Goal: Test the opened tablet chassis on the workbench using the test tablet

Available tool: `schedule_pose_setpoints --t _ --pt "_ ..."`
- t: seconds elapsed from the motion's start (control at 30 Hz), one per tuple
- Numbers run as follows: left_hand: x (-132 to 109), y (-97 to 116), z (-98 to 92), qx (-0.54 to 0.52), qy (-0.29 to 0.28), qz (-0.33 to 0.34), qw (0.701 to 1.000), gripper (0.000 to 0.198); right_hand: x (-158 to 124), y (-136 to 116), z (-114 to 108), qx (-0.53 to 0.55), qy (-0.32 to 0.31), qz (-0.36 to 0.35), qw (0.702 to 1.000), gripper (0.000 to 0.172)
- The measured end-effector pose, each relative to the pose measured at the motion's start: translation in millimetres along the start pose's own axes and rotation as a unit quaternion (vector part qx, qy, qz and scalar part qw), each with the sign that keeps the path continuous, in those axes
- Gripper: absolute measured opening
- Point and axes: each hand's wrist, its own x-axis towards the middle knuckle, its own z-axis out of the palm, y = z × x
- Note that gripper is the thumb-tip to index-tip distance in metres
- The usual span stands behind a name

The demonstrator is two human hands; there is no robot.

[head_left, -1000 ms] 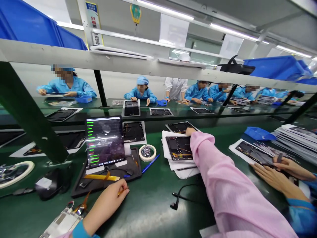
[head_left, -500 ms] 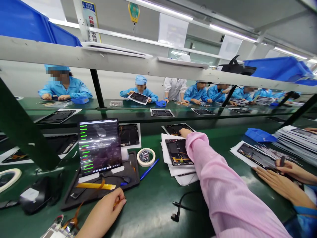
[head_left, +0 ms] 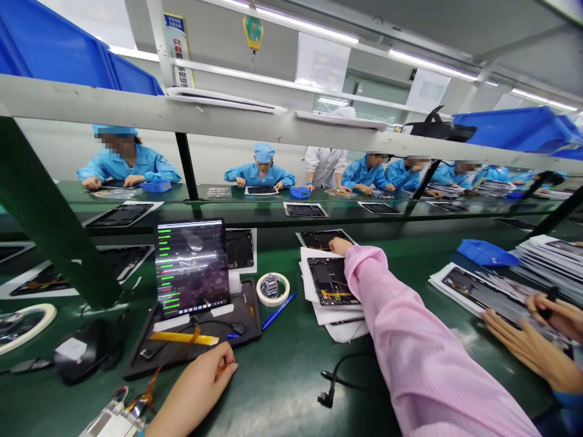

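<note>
My left hand (head_left: 200,388) rests on the green bench at the front edge of a black fixture tray (head_left: 248,309), its fingers pinched on a thin orange flex strip (head_left: 223,366). A lit tablet screen (head_left: 191,267) stands upright on that tray. My right arm in a pink sleeve reaches forward over a stack of opened tablet backs on white sheets (head_left: 328,282). My right hand (head_left: 339,245) lies on the far tablet back (head_left: 319,238); most of its fingers are hidden behind the sleeve.
A tape roll (head_left: 272,289) and a blue pen (head_left: 279,302) lie right of the tray. A black cable plug (head_left: 325,397) sits near my right arm. A co-worker's hands (head_left: 532,343) work on a tablet at right. A green post (head_left: 50,224) slants at left.
The view swung slightly left and then back. My right hand stays on the far tablet back and my left keeps its pinch. A co-worker opposite raised a tablet, then set it down flat.
</note>
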Motion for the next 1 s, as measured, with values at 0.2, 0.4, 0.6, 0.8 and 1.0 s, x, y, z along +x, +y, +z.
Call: schedule_pose_setpoints --t 0.2,0.4,0.6,0.8,1.0 --pt "-1 5 -3.3 0.005 -0.005 -0.01 1.0 0.012 12 -3 3 -0.064 -0.05 -0.029 0.996 0.03" --pt "-1 7 -4.5 0.006 -0.007 -0.019 1.0 0.01 18 -17 1 -0.143 -0.026 -0.06 0.988 0.03" --pt "-1 9 -6.6 0.013 -0.004 -0.019 1.0 0.011 5 -43 6 -0.206 0.029 -0.08 0.975 0.031" --pt "-1 8 -8.1 0.009 0.009 -0.018 1.0 0.007 -24 -78 -17 -0.253 0.099 -0.123 0.955 0.027" --pt "-4 9 -10.3 0.011 0.022 -0.002 1.0 0.008 -70 -133 -70 -0.278 0.181 -0.21 0.92 0.023"
